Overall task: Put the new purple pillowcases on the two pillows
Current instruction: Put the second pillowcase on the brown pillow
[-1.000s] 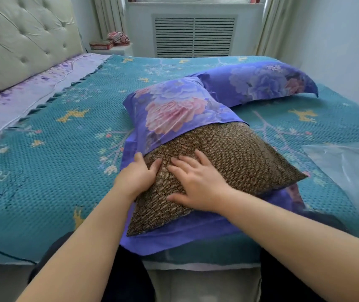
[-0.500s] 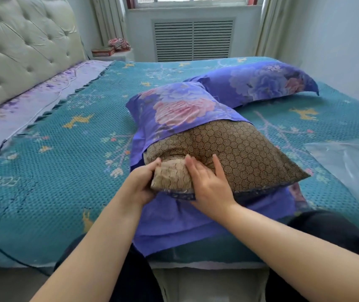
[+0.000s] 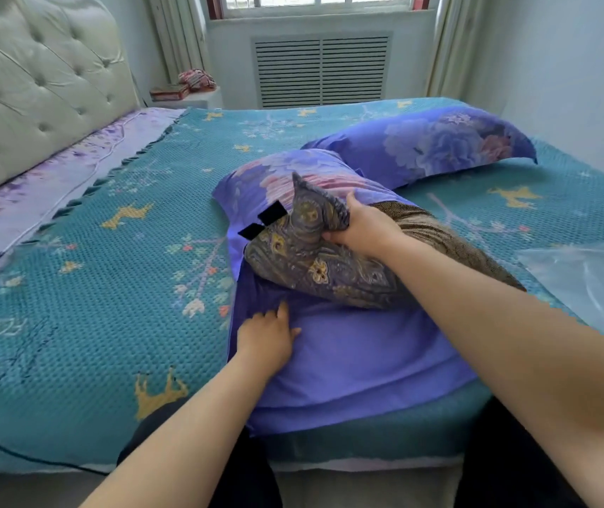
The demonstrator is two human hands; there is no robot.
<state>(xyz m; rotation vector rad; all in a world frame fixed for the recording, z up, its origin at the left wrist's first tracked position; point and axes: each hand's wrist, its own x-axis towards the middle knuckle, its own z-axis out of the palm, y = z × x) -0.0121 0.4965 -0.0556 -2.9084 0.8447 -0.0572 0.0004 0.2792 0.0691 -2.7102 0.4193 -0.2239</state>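
At the upper left of the frame stands a tufted headboard (image 3: pixel 33 86), pale and buttoned, with a lilac sheet (image 3: pixel 55 185) below it. A teal bedspread (image 3: pixel 91 287) with a knobbly woven texture and yellow deer figures covers the rest of the bed. Behind it, upper centre, a small stand (image 3: pixel 187 99) carries a flat box and a pink bundle, and a slatted vent (image 3: pixel 320 71) sits under the window.

The left hand (image 3: pixel 267 339) lies low and left of centre, fingers relaxed and spread, pressing flat on the smooth plain-purple cloth of the near pillowcase (image 3: pixel 348 361), which spreads loose toward the bed's near edge. The floral end of that case is filled and rounded at mid-frame. The pillow (image 3: pixel 315 265) is half out of it — a soft lump with a paisley face toward the camera and a brown dotted face at its right side. The right hand (image 3: pixel 363 229) grips one corner, which is bunched into a peak, thumb beneath.

Just behind, in the upper right, lies the second pillow (image 3: pixel 432 148), fully covered in purple floral cloth. At the right edge lies a clear plastic bag (image 3: pixel 586 280), crinkled and glossy.
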